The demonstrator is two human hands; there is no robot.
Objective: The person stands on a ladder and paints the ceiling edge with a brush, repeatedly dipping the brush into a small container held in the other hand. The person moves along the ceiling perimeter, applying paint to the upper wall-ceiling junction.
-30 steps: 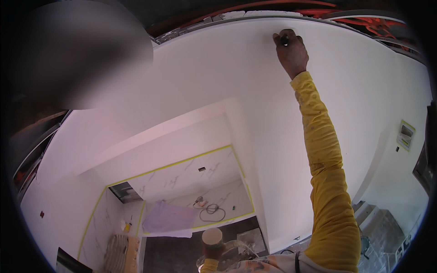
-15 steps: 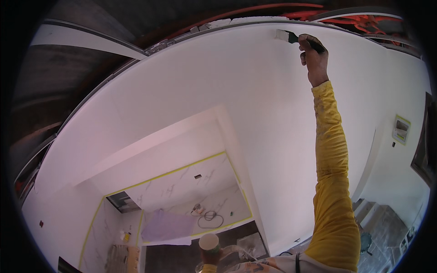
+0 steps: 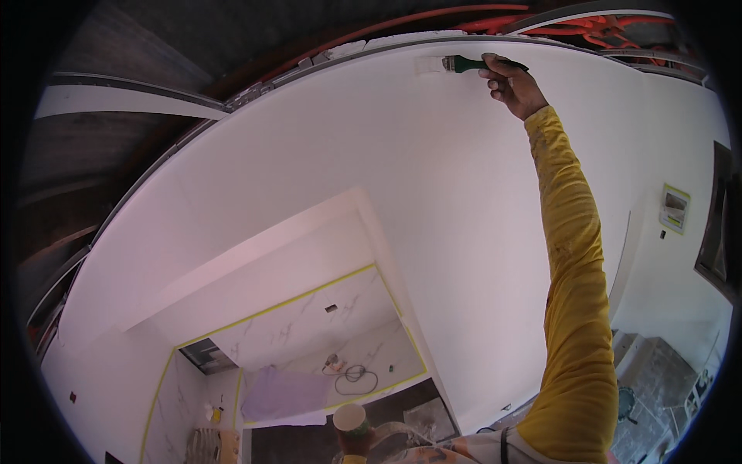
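High on the white wall (image 3: 464,201), my right hand (image 3: 510,85) is closed around the dark green handle of a paintbrush (image 3: 468,65). The brush lies nearly level, and its pale bristles meet the wall just below the top edge. A yellow sleeve covers the raised right arm. Low in the picture, my left hand (image 3: 355,444) is wrapped around a paper cup (image 3: 350,420) with a whitish top. What the cup contains cannot be made out.
Below is a marble-patterned recess edged with yellow-green tape (image 3: 286,301). A lilac cloth (image 3: 284,396) and a coiled cable (image 3: 356,379) lie there. Metal ceiling framing (image 3: 139,100) and orange conduits (image 3: 587,32) run overhead. Steps (image 3: 630,348) stand at lower right, and a taped wall box (image 3: 675,209) above them.
My right hand has moved left along the upper wall with the paintbrush, whose handle has turned closer to level. My left hand still holds the cup low down. The view has shifted slightly.
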